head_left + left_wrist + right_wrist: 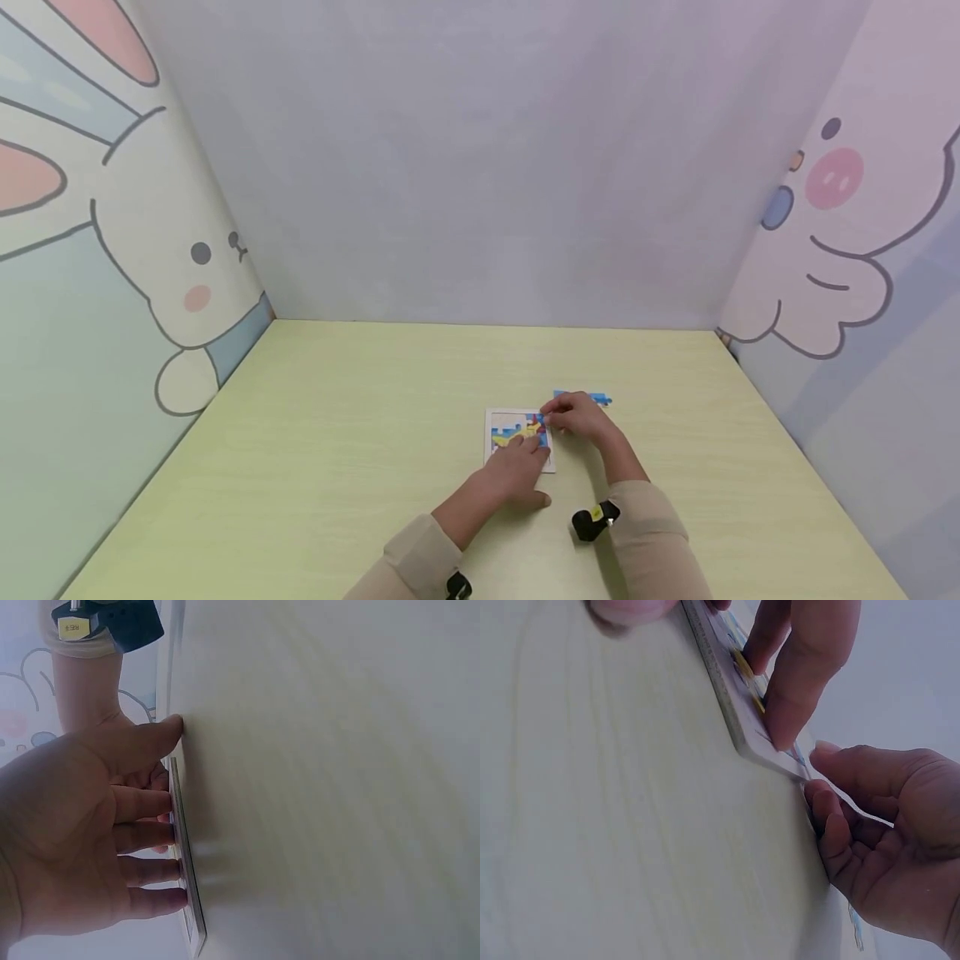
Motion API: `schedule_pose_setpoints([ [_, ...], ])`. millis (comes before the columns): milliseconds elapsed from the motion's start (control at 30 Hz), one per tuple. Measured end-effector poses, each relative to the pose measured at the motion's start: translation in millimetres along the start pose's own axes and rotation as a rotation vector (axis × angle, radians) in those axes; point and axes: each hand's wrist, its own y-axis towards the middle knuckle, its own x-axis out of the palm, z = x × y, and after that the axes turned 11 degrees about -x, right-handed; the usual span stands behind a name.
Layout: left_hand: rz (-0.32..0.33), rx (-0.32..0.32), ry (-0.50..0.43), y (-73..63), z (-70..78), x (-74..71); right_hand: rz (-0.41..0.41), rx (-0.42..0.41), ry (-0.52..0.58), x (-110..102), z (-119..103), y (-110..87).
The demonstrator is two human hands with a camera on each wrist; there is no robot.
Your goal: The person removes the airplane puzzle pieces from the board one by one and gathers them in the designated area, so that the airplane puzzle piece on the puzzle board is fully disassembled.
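A small jigsaw puzzle lies in a white frame (487, 425), with blue, yellow and red pieces (506, 434) in its tray and bare board at its upper left. My left hand (513, 477) rests its fairly straight fingertips on the near part of the puzzle, thumb spread out toward the table. At the frame's upper right corner is my right hand (573, 414), fingers bent; in the right wrist view its thumb (834, 759) is at the frame's edge. Whether it pinches a piece or the frame is hidden.
Blue loose puzzle pieces (600, 399) lie just beyond the right hand. The pale yellow table (337, 433) meets a plain back wall (480, 167) and side walls printed with cartoon animals. Black wrist cameras (595, 522) sit on both sleeves.
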Motion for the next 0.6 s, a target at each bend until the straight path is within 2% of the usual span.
schedule_pose_setpoints([
  [200, 0.001, 0.007, 0.002, 0.7, -0.9, 0.0, -0.03, -0.025, -0.013, 3.8, -1.2, 2.0],
  [600, -0.001, 0.004, 0.03, 2.7, -1.2, 1.6, -0.016, 0.016, -0.029, 7.0, -8.6, 5.3],
])
